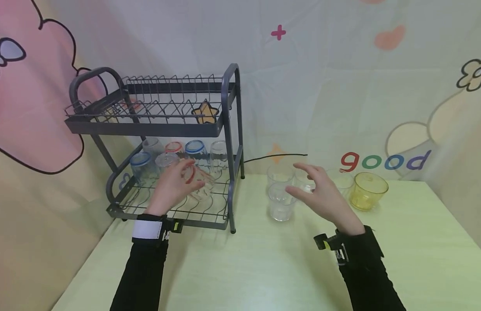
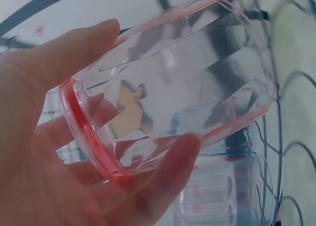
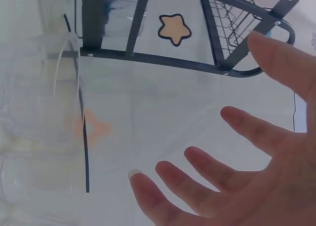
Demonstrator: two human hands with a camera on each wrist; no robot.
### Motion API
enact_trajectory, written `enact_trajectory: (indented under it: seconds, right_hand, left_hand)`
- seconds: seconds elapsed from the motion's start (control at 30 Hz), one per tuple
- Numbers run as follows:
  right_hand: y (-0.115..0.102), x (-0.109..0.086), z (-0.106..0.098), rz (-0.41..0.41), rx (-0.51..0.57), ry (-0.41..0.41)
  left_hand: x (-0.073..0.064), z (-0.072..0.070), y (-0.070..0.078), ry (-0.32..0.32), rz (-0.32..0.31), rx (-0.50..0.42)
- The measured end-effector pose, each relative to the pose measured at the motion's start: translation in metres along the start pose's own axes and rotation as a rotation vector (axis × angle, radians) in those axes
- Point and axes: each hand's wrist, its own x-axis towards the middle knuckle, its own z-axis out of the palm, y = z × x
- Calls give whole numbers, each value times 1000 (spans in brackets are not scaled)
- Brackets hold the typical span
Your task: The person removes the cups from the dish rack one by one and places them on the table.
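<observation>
My left hand (image 1: 172, 185) grips a clear faceted glass (image 2: 182, 83) with a red end, thumb on one side and fingers on the other. The red end lies toward the palm. This hand is over the lower tier of a dark metal dish rack (image 1: 147, 129), in front of several glasses standing there. My right hand (image 1: 323, 196) is held with its fingers spread apart and nothing between them. It is near several clear glasses on the table, the front one (image 1: 281, 210) just left of its thumb in the head view. In the right wrist view the fingers (image 3: 202, 194) look loosely bent.
On the rack's lower tier stand blue-ended glasses (image 1: 143, 169), a red-ended glass (image 1: 174, 147) and clear ones (image 1: 219, 155). The upper wire tier is above the left hand. A yellow glass (image 1: 367, 192) stands on the table (image 1: 263, 268) at the right. A printed cloth (image 1: 302, 86) hangs behind.
</observation>
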Motion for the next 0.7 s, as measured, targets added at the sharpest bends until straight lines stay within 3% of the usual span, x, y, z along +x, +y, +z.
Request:
enact_trajectory:
  seconds: [0.23, 0.43, 0.7]
  right_hand:
    - [-3, -5, 6, -20, 137, -12]
    - [-8, -6, 8, -29, 242, -38]
    - [-23, -3, 9, -77, 327, -89]
  left_hand:
    - [-25, -5, 5, 15, -51, -290]
    - [-41, -2, 6, 2, -69, -504]
    - [-44, 10, 16, -54, 21, -793]
